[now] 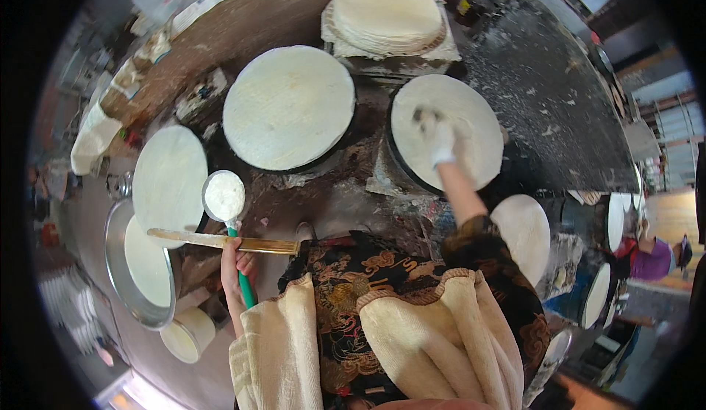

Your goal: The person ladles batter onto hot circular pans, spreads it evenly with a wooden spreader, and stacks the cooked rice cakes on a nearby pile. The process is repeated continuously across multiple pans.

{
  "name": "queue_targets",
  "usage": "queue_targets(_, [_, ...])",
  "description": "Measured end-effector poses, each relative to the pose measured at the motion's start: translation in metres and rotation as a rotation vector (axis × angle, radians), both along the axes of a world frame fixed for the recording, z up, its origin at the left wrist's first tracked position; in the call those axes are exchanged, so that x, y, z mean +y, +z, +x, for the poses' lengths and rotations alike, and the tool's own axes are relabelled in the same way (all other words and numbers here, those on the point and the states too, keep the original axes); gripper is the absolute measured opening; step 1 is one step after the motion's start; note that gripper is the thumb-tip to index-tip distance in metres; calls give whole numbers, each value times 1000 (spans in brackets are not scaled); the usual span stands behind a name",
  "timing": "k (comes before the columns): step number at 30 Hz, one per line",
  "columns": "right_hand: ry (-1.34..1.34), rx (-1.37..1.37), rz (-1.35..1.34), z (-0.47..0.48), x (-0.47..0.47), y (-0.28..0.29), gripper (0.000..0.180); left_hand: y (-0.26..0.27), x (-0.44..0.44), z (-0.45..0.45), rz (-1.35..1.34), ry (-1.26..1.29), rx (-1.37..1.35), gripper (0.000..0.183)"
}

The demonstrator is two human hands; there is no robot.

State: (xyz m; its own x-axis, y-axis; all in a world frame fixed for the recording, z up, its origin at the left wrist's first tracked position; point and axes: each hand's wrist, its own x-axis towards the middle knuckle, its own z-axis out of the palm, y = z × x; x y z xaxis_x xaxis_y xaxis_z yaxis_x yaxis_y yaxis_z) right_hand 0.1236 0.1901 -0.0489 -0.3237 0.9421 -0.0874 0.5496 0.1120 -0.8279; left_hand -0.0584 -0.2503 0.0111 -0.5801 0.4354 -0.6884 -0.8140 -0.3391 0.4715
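My left hand [236,261] grips a ladle with a green handle [246,290] and a long flat spatula [190,237] lying crosswise. White batter [224,194] fills the ladle's bowl, and pale residue coats the spatula's blade. My right hand [443,144], in a white glove, reaches over the right round griddle [398,159]. A thin pale pancake [479,128] covers that griddle. Motion blurs the right fingers, and a dark smudge shows at their tips; whether they hold something is unclear. Another pale pancake [289,106] covers the middle griddle.
Left stands another pancake-covered griddle [170,181], above a metal basin [112,277] of batter and a pale bucket [199,330]. A stack of thin pancakes [386,15] is at the back. Right are a dark speckled surface [543,90], more round griddles and a distant person [651,258].
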Motion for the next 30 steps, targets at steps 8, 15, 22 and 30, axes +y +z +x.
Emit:
queue_targets(8, [-372, 660, -971, 11, -123, -114, 20, 12, 36, -14, 6, -132, -7, 26])
queue_targets(15, [-754, 1291, -1129, -40, -91, -110, 7, 14, 40, -17, 13, -247, 1, 31])
queue_targets(22, [-696, 1479, -1108, -43, -90, -98, 27, 8, 27, -19, 42, -189, -4, 28])
queue_targets(30, [-574, 1442, -1087, -21, -90, -81, 14, -11, 10, -24, 76, -106, 18, 18])
